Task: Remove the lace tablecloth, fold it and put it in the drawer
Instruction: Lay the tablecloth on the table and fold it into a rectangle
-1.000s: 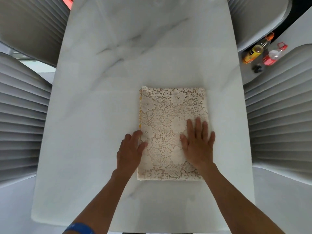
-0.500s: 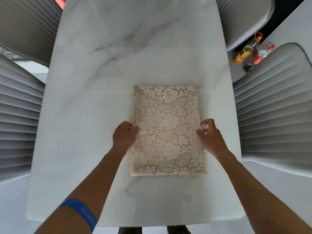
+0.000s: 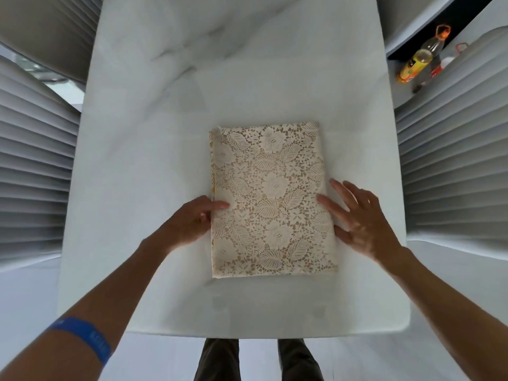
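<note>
While the view looks straight down from head height, a white marble table (image 3: 165,133) with grey veins fills the middle, running from six o'clock up to twelve. The tablecloth (image 3: 270,199), cream lace with flowers and leaves, lies folded into a flat upright rectangle on the near half of the table, slightly toward three o'clock of centre. A thin yellow edge shows along its nine o'clock side. The left hand (image 3: 189,222) meets the cloth at that nine o'clock edge, about halfway down; its thumb lies on top of the lace and the other fingers are tucked at or under the edge, so it looks like a loose pinch on the cloth, though the hidden fingers leave this unsure. The right hand (image 3: 360,218) is at the three o'clock edge with fingers spread and released, gripping nothing; the thumb and one fingertip touch the edge of the lace. A blue wristband (image 3: 82,338) circles the left forearm at about eight o'clock. Ribbed grey chairs (image 3: 33,160) stand at nine and three o'clock, close beside the table. At about two o'clock, well apart from the cloth, a bottle (image 3: 420,59) with an orange cap lies on a pale surface. The person's dark trouser legs (image 3: 220,361) show at six o'clock, below the table's near edge.
</note>
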